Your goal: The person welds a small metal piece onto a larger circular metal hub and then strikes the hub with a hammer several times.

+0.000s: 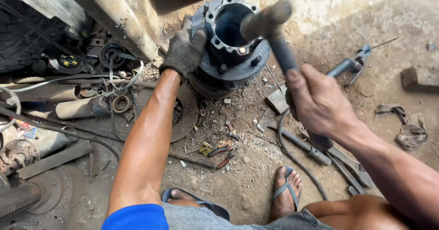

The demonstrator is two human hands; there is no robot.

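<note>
The person sits low on the dirt floor [256,184], a sandalled foot [286,191] at six o'clock and bare knees at the bottom edge. Just beyond the foot lie red-handled pliers [222,153] and, toward four o'clock, a long wrench [350,166] beside a dark hose [292,154].

The right hand [320,104], bare, sits at about three o'clock from the centre, its fingers wrapped tight round the handle of a hammer [274,33]. The handle runs up toward twelve o'clock, and the heavy head hangs right over the open mouth of the wheel hub [228,51], too blurred for me to tell whether it touches the rim.

The left hand [185,49] wears a worn grey glove and reaches out at eleven o'clock; its fingers are spread and pressed flat on the hub's left flank. The hub stands upright on the floor at twelve o'clock, dark and round, with bolts ringing its top.

At two o'clock lies a grease gun [354,65], and at three o'clock a crumpled rag [409,127]. Off at nine to ten o'clock sits a heap of rusty pipes, rings and cables [91,83] under a vehicle frame.
</note>
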